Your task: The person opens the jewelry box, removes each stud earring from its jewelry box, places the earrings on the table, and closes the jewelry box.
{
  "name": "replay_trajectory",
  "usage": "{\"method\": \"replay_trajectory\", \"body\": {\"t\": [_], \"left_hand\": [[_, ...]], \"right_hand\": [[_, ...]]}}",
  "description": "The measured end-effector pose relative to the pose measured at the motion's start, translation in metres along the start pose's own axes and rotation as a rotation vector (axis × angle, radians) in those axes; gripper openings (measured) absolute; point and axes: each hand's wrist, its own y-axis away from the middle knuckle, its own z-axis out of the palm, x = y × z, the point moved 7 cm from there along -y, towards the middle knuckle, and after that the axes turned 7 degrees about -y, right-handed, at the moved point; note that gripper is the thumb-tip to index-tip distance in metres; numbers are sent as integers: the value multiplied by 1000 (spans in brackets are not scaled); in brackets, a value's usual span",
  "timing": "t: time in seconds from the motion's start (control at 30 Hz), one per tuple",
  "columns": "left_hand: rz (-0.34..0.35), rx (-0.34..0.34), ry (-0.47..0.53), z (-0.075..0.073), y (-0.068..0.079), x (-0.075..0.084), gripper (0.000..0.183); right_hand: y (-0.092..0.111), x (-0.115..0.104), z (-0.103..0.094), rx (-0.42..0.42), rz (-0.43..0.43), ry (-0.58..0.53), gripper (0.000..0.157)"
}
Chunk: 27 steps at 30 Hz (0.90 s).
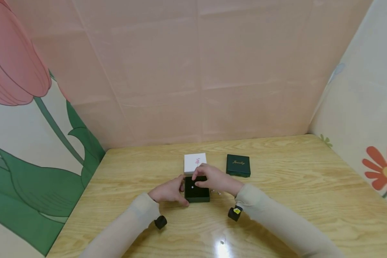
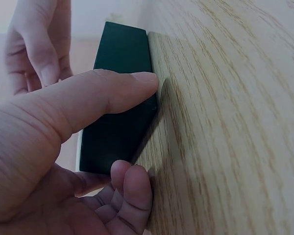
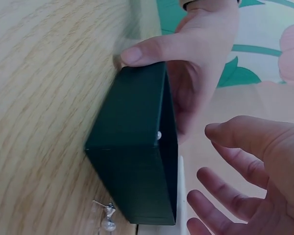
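A dark green, open-topped jewelry box (image 1: pixel 196 197) sits on the table, its inside dark. My left hand (image 1: pixel 168 190) grips its left side; in the left wrist view the thumb lies across the green wall (image 2: pixel 120 129) and the other fingers curl about the corner. One small pearl-like bead (image 1: pixel 192 187) shows in the box. Over the box hovers my right hand (image 1: pixel 214 178), its fingers loosely bent and apart, with nothing visible between them in the right wrist view. Just right of the box, an earring with a pearl (image 3: pixel 109 223) lies on the wood.
Behind the box stands a white box (image 1: pixel 191 162) with a pink flower print. A dark green lid (image 1: pixel 238 165) with gold lettering lies to the back right. A tiny object (image 1: pixel 222 242) lies near the table's front, beside a light reflection.
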Motion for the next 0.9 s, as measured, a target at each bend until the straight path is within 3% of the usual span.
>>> {"method": "replay_trajectory", "body": {"t": [0.33, 0.6, 0.9], "left_hand": [[-22, -3, -18, 0, 0, 0, 65], [13, -2, -37, 0, -1, 1, 63], [7, -1, -45, -1, 0, 1, 63]], "right_hand": [[-6, 9, 6, 8, -10, 35, 11], [-7, 10, 9, -7, 14, 37, 11], [-10, 12, 14, -11, 26, 70, 12]]}}
